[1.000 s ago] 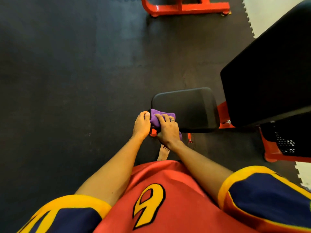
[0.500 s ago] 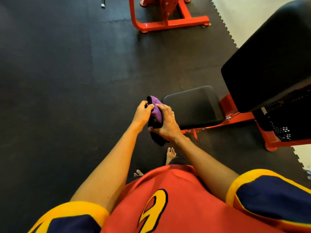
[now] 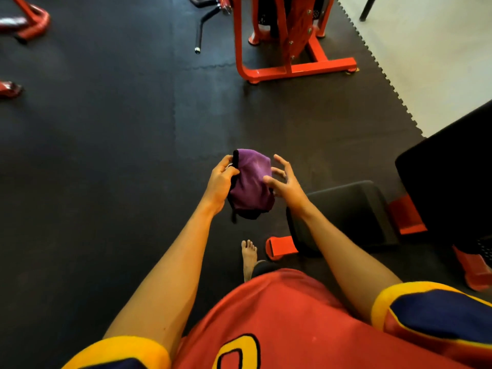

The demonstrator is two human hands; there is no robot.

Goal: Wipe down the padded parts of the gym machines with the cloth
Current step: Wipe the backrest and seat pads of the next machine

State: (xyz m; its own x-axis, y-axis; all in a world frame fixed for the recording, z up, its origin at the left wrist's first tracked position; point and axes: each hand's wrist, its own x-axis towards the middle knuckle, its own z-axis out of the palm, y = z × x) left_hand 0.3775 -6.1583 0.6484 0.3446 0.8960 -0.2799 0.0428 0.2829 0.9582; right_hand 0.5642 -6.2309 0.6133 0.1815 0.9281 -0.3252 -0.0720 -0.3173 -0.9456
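Your left hand [image 3: 221, 182] holds the crumpled purple cloth with a black edge [image 3: 253, 182] in the air; its fingers [image 3: 225, 162] and thumb are curled around the black edge on the cloth's left side. Your right hand [image 3: 286, 183] is just beside the cloth on the other side, its fingers [image 3: 281, 161] spread wide, and only the thumb seems to touch the purple fabric. The cloth hangs above the dark rubber floor mat [image 3: 106, 155], left of the small black padded seat [image 3: 351, 211] and apart from it. A large black padded backrest [image 3: 452, 177] stands at the right, on a red metal frame [image 3: 407, 217]. One bare foot [image 3: 249, 258] is on the mat below the cloth.
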